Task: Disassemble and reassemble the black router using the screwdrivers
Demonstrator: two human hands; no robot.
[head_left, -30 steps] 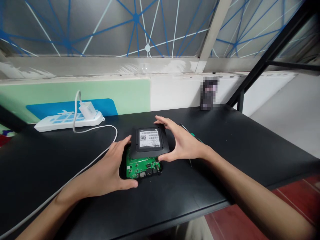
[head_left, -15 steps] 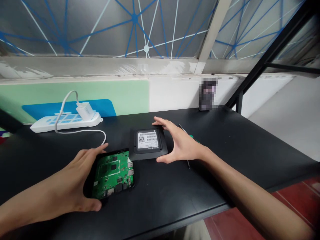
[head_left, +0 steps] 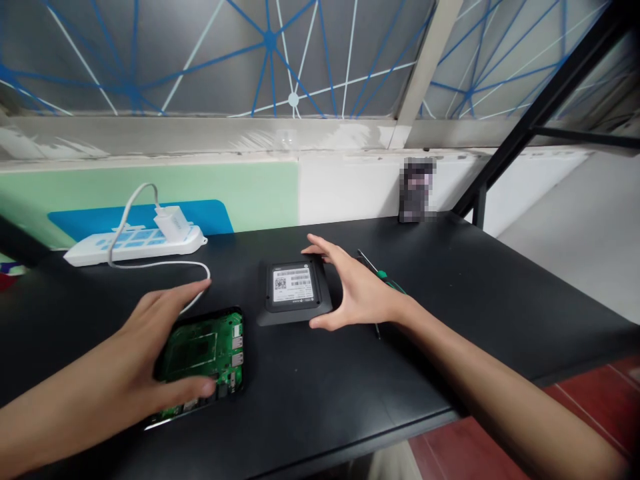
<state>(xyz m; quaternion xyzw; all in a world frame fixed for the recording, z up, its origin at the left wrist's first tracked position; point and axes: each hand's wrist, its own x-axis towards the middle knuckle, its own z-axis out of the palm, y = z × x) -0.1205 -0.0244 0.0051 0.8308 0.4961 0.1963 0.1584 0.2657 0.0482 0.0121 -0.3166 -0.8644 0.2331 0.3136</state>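
Note:
My left hand [head_left: 150,360] is spread open above the left part of a green circuit board [head_left: 205,350] in a black case. Its thumb reaches over the board's near edge, covering part of it, and its fingertips are beyond the far side. A black square cover [head_left: 295,291] with a white printed label lies label up on the dark table, right of the board and apart from it. Around the cover's right side is my right hand [head_left: 350,287], thumb at the near edge and fingers by the far edge, held apart; contact is hard to tell.
Behind my right hand lies a screwdriver [head_left: 367,260] beside a green item [head_left: 383,274]. A white power strip [head_left: 135,245] with a charger [head_left: 171,223] and white cable stands at the back left of the black table [head_left: 310,413]. A pixelated dark object [head_left: 416,190] leans against the wall.
The circuit board in its case has moved left and toward me, away from the cover. My left hand has loosened from it. The cover now sits flatter, slightly lower, with my right hand barely moved.

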